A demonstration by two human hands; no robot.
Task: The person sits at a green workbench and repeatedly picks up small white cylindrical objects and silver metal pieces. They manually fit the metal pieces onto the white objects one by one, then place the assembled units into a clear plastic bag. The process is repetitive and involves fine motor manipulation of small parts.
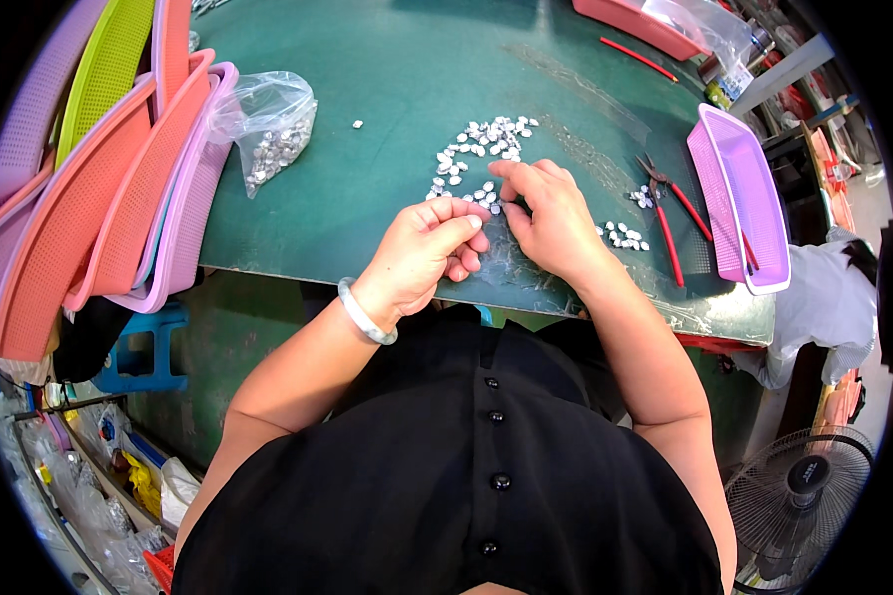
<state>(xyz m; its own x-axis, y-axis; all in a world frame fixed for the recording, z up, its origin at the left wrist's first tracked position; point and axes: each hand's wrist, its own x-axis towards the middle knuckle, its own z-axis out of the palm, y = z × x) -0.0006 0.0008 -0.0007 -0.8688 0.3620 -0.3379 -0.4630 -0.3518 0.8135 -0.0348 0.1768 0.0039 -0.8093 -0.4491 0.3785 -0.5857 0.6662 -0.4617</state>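
Note:
Small silvery-white oval pieces [499, 134] lie in a loose heap on the green table, with more of them strung toward me. My left hand [424, 246] is closed at the table's near edge, thumb pressed against curled fingers; whatever is in it is hidden. A pale bangle [365, 312] circles that wrist. Just right of it, my right hand [551, 218] hovers over the near end of the heap, its bent forefinger and thumb apart with pieces beside the tips. A smaller group of pieces [623, 236] lies to the right of this hand.
Red-handled pliers [663, 213] lie on the right, beside a purple basket [772, 208]. A clear bag of pieces [280, 144] sits at left near stacked coloured baskets [119, 188]. A red pen [637, 58] lies farther back. A fan [809, 496] stands at lower right.

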